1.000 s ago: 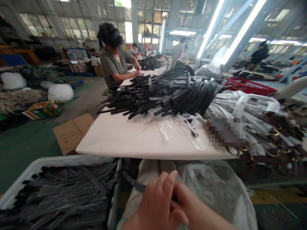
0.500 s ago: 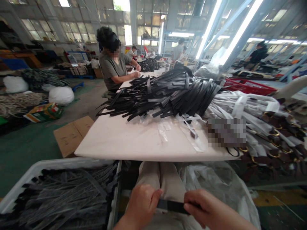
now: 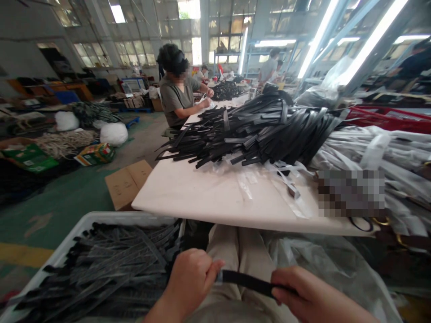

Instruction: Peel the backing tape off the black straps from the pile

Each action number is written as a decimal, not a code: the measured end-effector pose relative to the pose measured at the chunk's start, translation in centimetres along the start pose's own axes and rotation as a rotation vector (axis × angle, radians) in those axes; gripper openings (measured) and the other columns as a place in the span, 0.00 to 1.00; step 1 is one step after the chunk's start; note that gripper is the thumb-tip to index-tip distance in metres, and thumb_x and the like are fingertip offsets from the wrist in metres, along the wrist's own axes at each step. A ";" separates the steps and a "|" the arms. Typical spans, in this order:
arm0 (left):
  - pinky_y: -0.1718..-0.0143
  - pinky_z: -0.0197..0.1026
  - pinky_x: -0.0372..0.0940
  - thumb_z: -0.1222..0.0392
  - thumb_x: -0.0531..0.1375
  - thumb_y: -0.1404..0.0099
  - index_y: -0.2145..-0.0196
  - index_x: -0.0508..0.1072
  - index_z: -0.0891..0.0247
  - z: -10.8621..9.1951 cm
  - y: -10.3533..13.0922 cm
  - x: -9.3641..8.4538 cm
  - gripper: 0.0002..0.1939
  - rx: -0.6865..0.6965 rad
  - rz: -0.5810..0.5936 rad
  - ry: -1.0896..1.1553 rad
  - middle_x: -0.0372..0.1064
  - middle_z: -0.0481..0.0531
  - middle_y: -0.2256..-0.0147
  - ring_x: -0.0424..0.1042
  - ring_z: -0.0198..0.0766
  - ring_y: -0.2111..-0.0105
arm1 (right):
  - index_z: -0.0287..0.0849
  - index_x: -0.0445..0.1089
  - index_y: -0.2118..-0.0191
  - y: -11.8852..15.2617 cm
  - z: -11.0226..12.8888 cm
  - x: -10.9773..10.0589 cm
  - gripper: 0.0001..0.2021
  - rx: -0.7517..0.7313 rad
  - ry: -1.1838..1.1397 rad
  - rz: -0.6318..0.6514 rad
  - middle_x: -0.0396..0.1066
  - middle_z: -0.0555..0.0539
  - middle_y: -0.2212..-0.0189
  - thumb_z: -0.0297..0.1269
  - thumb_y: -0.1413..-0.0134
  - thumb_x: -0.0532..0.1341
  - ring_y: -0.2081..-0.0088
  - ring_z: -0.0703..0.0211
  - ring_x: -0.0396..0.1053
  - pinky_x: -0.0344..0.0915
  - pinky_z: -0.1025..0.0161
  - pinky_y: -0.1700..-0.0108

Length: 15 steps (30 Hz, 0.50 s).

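Observation:
A black strap [image 3: 247, 280] stretches between my two hands above my lap, bowed slightly upward. My left hand [image 3: 192, 277] is closed on its left part, where a bit of clear grey wrap shows beside the thumb. My right hand [image 3: 299, 289] pinches the strap farther right, and its end there is hidden by the fingers. To the left of my left hand, a white bin [image 3: 50, 264] holds many black straps in clear plastic [image 3: 114, 264].
A white table [image 3: 198, 197] in front carries a heap of black straps [image 3: 262, 125] and white-wrapped straps [image 3: 363, 148]. A cardboard box [image 3: 128, 184] stands left of it. Clear plastic sheeting [image 3: 323, 264] lies by my right leg. A co-worker [image 3: 178, 94] works at the table's far left.
My view has swung left, so the surroundings appear farther right. Both hands still hold the strap; more of its black length shows between them, and it now bows.

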<state>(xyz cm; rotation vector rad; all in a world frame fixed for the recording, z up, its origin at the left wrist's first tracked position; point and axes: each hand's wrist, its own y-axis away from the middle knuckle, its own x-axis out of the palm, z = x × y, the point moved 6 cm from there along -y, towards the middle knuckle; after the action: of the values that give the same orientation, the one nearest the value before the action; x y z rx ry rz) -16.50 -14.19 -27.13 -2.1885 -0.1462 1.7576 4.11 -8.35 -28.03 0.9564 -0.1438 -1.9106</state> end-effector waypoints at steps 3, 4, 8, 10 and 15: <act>0.74 0.47 0.54 0.50 0.43 0.25 0.79 0.69 0.58 -0.6 0.5 -0.4 0.28 0.007 -0.008 -0.008 0.69 0.48 0.80 0.70 0.42 0.77 | 0.40 0.64 0.73 -1.9 3.2 0.1 0.11 -0.179 -0.042 -0.039 0.64 0.51 0.77 0.35 0.39 0.53 0.74 0.64 0.60 0.52 0.67 0.72; 0.74 0.47 0.53 0.50 0.43 0.25 0.79 0.69 0.58 -0.3 0.7 -0.5 0.28 -0.016 -0.009 -0.005 0.69 0.49 0.79 0.70 0.42 0.77 | 0.40 0.63 0.74 -2.6 4.2 0.2 0.11 -0.225 -0.077 -0.036 0.63 0.52 0.78 0.35 0.40 0.54 0.74 0.65 0.60 0.51 0.67 0.73; 0.72 0.44 0.51 0.39 0.41 0.28 0.81 0.61 0.59 4.9 2.2 -2.0 0.31 -0.315 0.109 0.243 0.64 0.50 0.80 0.65 0.43 0.76 | 0.39 0.64 0.70 -4.9 7.6 0.4 0.12 -0.283 -0.387 0.140 0.59 0.55 0.83 0.41 0.39 0.55 0.83 0.69 0.54 0.48 0.70 0.81; 0.73 0.42 0.52 0.32 0.40 0.31 0.82 0.55 0.58 8.2 3.1 -3.8 0.32 -0.405 0.164 0.375 0.58 0.47 0.81 0.62 0.40 0.77 | 0.39 0.65 0.69 -5.9 9.5 -0.2 0.12 -0.316 -0.464 0.200 0.59 0.55 0.84 0.42 0.39 0.57 0.84 0.69 0.53 0.48 0.71 0.82; 0.76 0.38 0.52 0.29 0.41 0.35 0.81 0.51 0.57 13.8 4.3 -9.8 0.31 -0.555 0.142 0.484 0.48 0.44 0.80 0.53 0.36 0.78 | 0.37 0.68 0.71 -8.5 16.5 -2.2 0.08 -0.481 -0.479 0.280 0.60 0.57 0.86 0.35 0.44 0.59 0.84 0.71 0.53 0.48 0.72 0.81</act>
<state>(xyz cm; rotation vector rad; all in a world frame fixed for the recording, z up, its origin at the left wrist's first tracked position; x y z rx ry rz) -32.62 -18.34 -21.92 -3.0208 -0.4077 1.2971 -12.44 -6.70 -19.49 0.1412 -0.0844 -1.7629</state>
